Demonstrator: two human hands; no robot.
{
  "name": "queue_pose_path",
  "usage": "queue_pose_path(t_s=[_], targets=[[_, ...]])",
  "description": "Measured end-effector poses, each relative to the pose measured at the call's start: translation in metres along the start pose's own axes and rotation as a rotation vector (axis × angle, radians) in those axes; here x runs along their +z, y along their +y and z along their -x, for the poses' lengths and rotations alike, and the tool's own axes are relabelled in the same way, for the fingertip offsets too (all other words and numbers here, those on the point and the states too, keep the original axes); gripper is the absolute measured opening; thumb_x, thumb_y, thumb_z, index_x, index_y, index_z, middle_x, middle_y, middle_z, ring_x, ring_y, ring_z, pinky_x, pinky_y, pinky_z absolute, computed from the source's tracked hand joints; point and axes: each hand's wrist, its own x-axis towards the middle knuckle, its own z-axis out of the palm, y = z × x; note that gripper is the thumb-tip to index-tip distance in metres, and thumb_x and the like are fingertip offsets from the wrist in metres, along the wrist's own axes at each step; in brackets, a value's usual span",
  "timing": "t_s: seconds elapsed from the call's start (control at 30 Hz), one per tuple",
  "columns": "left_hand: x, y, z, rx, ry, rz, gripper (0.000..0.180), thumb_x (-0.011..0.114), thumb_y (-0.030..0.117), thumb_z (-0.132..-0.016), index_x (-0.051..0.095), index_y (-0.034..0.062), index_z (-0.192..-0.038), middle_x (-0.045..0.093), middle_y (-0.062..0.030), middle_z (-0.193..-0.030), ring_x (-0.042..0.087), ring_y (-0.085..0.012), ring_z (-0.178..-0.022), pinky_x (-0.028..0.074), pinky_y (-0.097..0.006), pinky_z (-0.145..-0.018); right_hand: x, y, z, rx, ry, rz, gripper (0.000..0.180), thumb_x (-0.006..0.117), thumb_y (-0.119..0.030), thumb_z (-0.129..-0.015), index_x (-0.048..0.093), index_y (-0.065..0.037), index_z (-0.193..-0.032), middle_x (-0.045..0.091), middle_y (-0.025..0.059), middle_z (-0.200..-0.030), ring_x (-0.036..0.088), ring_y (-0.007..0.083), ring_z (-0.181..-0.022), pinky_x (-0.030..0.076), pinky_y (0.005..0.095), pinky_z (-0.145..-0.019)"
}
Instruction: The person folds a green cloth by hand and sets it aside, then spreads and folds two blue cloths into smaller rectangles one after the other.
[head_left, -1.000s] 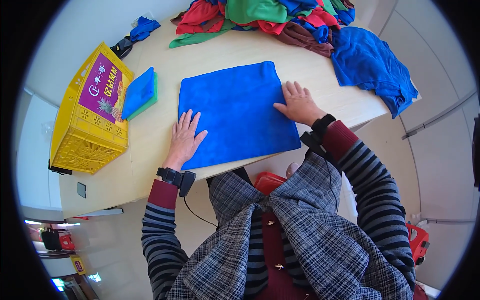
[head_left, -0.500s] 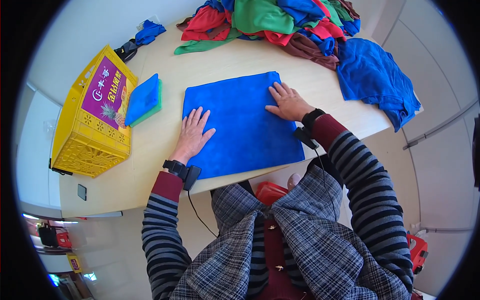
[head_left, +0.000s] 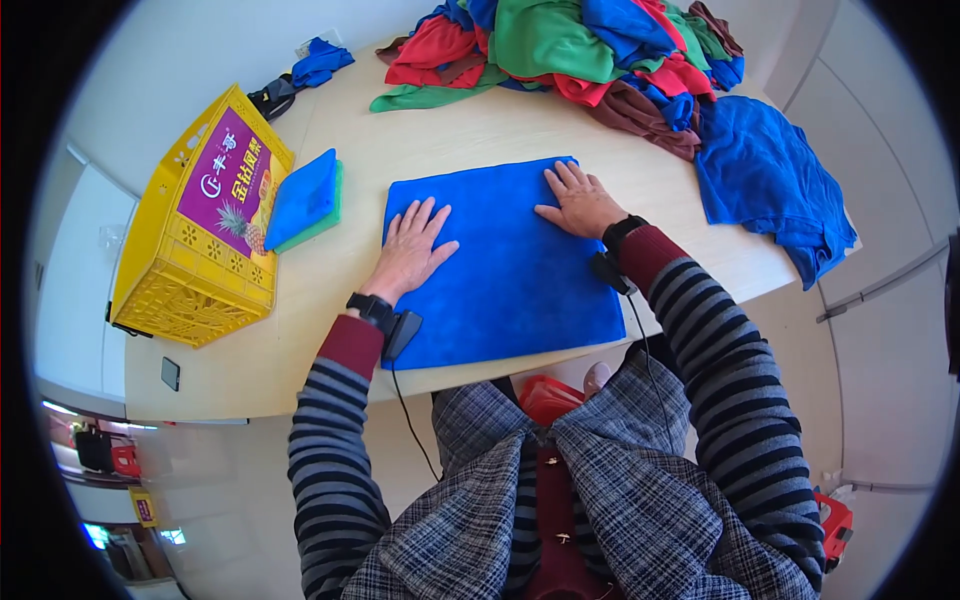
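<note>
A blue cloth (head_left: 505, 270) lies spread in a flat square near the table's front edge. On its upper left part rests my left hand (head_left: 408, 248), palm down with the fingers apart. My right hand (head_left: 582, 203) lies flat by its far right corner, fingers stretched out and thumb pointing inward. Neither hand grips the cloth. Left of it, a small stack of folded cloths (head_left: 305, 200), blue over green, leans or lies against a yellow plastic crate (head_left: 195, 300).
A heap of red, green, blue and brown cloths (head_left: 550, 45) covers the back of the table (head_left: 330, 345). Another crumpled blue cloth (head_left: 770, 180) hangs over the right edge. A dark phone-like object (head_left: 171, 373) lies at the front left, and a small blue cloth (head_left: 322, 63) at the back left.
My left hand has slid slightly up the blue cloth. My right hand stays near the far right corner. The whole view has shifted a little; the cloth stays flat.
</note>
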Motion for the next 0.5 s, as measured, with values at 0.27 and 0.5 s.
queue_pose_path(t_s=[0.27, 0.5], targets=[[0.038, -0.042, -0.025, -0.211, 0.132, 0.068, 0.07, 0.042, 0.059, -0.103, 0.035, 0.0154, -0.158, 0.028, -0.0178, -0.165, 0.023, -0.0382, -0.152, 0.017, -0.055, -0.122, 0.005, 0.013, -0.008, 0.074, 0.009, -0.043, 0.083, 0.033, -0.066, -0.103, 0.028, -0.006, -0.16, 0.025, 0.0201, -0.165, 0.021, 0.0392, -0.154, 0.02, 0.0519, -0.124], [0.036, -0.051, -0.018, -0.418, 0.107, 0.051, 0.073, 0.039, 0.06, -0.103, 0.032, 0.0138, -0.159, 0.027, -0.0188, -0.165, 0.023, -0.0392, -0.152, 0.018, -0.054, -0.122, -0.002, 0.011, -0.004, 0.074, 0.015, -0.053, 0.082, 0.036, -0.065, -0.102, 0.028, -0.006, -0.16, 0.027, 0.0203, -0.164, 0.023, 0.0406, -0.153, 0.023, 0.0534, -0.123]])
